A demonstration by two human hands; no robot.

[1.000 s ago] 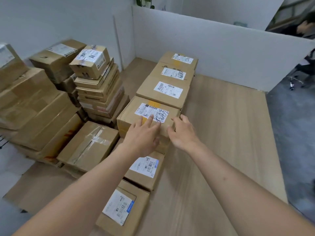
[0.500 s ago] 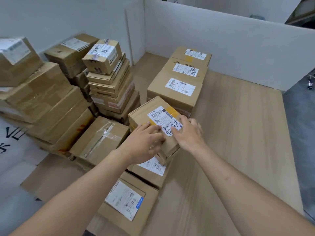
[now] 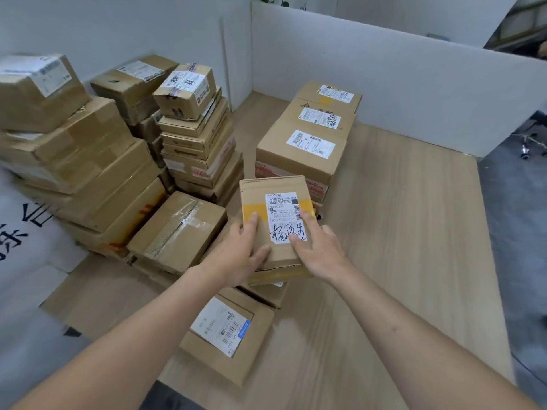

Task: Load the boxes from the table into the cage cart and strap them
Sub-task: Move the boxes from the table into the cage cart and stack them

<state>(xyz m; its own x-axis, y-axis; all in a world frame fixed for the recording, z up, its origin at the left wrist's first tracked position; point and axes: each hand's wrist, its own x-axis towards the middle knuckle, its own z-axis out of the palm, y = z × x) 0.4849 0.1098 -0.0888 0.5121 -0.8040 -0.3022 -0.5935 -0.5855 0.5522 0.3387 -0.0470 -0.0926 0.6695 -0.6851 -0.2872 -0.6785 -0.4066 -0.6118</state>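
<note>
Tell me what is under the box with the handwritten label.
Beneath the handwritten-label box, gripped by both hands, a second cardboard box peeks out, showing a strip of white label. The rest of that box is covered.

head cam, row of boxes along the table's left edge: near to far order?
Box with blue-edged label → box with handwritten label, held by left hand and right hand → three boxes in a row.

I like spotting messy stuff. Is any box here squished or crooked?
Yes. The small brown cardboard box topping the middle stack against the wall looks dented and sits turned askew on the flat boxes beneath. The taped brown box in front of that stack leans at a tilt. The box with handwriting between both hands looks fine.
</note>
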